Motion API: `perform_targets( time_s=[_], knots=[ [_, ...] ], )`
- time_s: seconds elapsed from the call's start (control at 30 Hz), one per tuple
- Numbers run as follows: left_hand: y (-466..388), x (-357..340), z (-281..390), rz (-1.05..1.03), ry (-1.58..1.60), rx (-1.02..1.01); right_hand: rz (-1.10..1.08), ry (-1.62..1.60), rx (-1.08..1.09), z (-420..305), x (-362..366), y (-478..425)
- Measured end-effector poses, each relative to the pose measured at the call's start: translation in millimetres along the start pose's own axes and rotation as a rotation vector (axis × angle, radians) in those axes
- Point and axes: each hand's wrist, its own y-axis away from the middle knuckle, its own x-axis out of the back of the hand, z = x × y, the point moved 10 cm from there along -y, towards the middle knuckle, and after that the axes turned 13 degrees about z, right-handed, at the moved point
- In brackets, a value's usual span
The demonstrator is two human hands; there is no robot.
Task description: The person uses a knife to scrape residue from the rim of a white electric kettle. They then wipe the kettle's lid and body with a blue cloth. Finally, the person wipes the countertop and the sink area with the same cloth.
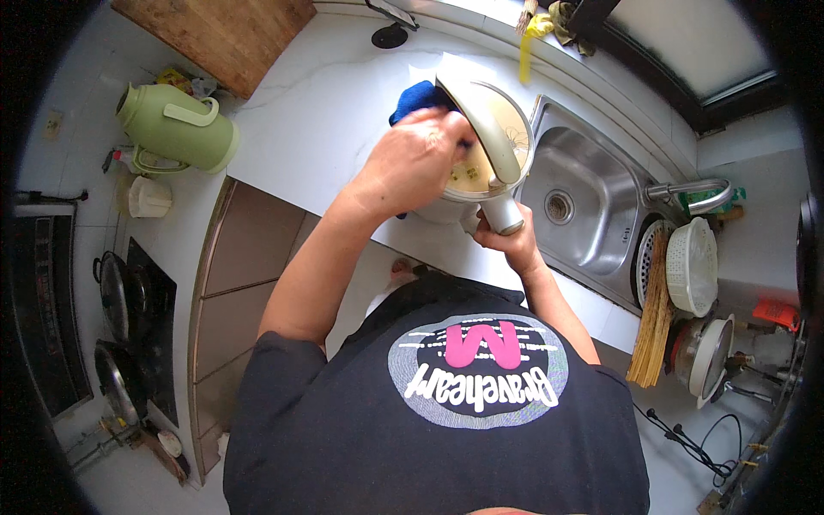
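Observation:
A round, light-coloured kitchen appliance (484, 187) is held over the counter's front edge, left of the sink. Its cream lid (502, 112) bears a flower drawing, and a curved carrying handle (479, 122) stands across it. My left hand (415, 158), slightly blurred, is closed on a dark blue cloth (421, 100) at the lid's left side, by the carrying handle. My right hand (515, 238) grips the silver-grey projecting side part (502, 214) of the appliance nearest to me; some of its fingers are hidden behind that part.
The steel sink (579, 187) with its faucet (692, 190) lies right, beside white baskets (692, 267) and wooden chopsticks (653, 315). Left are a green vacuum jug (180, 129), a wooden board (219, 38) and a stove with pans (116, 380). A black stand (390, 37) is at the back.

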Motion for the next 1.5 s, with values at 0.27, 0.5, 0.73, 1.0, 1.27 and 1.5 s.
perform_targets(
  time_s=[0.27, 0.5, 0.73, 1.0, 1.27, 1.5],
  knots=[
    [11.0, 6.4, 9.0, 0.029, 0.218, 0.161, 0.001, -0.022, 0.005, 2.9, 3.7, -1.3],
    [17.6, 3.8, 26.8, 0.029, 0.248, -0.047, -0.006, -0.010, 0.014, 0.1, 3.3, -0.9],
    [35.9, 17.6, -0.7, 0.111, 0.633, 0.108, -0.056, 0.002, 0.012, -2.8, 2.2, -3.9],
    [24.1, 7.1, 30.7, 0.274, 0.090, -0.032, -0.054, -0.017, -0.005, -3.3, 2.8, -5.3],
    [42.1, 20.5, 5.3, 0.361, 0.539, 0.097, -0.074, 0.041, 0.028, -3.0, 3.7, -9.4],
    [36.5, 18.1, -8.6, 0.411, 0.055, 0.231, -0.087, 0.005, 0.022, -2.1, 2.7, -13.1]
  ],
)
